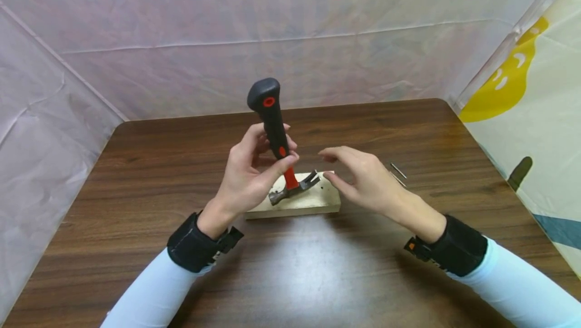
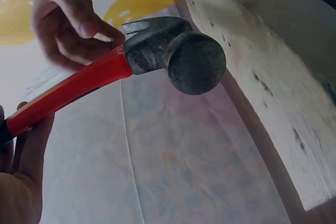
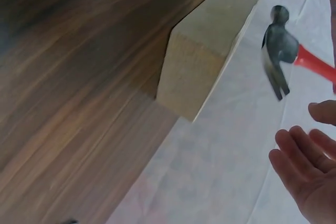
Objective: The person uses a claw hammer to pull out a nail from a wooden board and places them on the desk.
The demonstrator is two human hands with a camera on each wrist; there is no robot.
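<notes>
A claw hammer (image 1: 274,126) with a black and red handle is held head down, grip end up. My left hand (image 1: 242,176) pinches it between thumb and fingers low on the handle. In the left wrist view, the steel hammer head (image 2: 194,61) hangs apart from the pale wooden block (image 2: 262,72), whose face has several small dark holes. My right hand (image 1: 367,179) hovers to the right of the claw, fingers relaxed and thumb apart. The right wrist view shows this right hand (image 3: 310,177) palm up below the claw, holding nothing.
Two thin metal nails (image 1: 398,170) lie on the brown wooden table (image 1: 136,207), right of the block and behind my right hand. A pale cloth wall (image 1: 290,60) stands behind the table's far edge. Another sheet with a yellow print (image 1: 504,86) hangs on the right.
</notes>
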